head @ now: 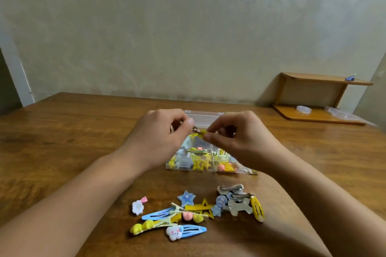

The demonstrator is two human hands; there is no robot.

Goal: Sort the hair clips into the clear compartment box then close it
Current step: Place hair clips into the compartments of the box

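From the head camera, both hands meet above the clear compartment box, which sits open on the wooden surface with its lid tipped back toward the wall. The left hand and the right hand each pinch one end of a single small yellow clip between thumb and fingertips, holding it just over the box's far compartments. Inside the box I can make out yellow star clips, some orange and pink pieces and a few long clips, but they overlap too much to count.

Nearer the person lies the loose pile — two blue snap clips, one blue star clip, one yellow star outline clip, one white cloud charm, one white flower clip set a little apart to the left, one yellow oval snap clip, and two silver dog-shaped clips stacked near each other. Several more pieces are tangled among them, and I cannot separate those.

At the far right corner stands one small wooden shelf — a clear roll of tape rests on its lower board.
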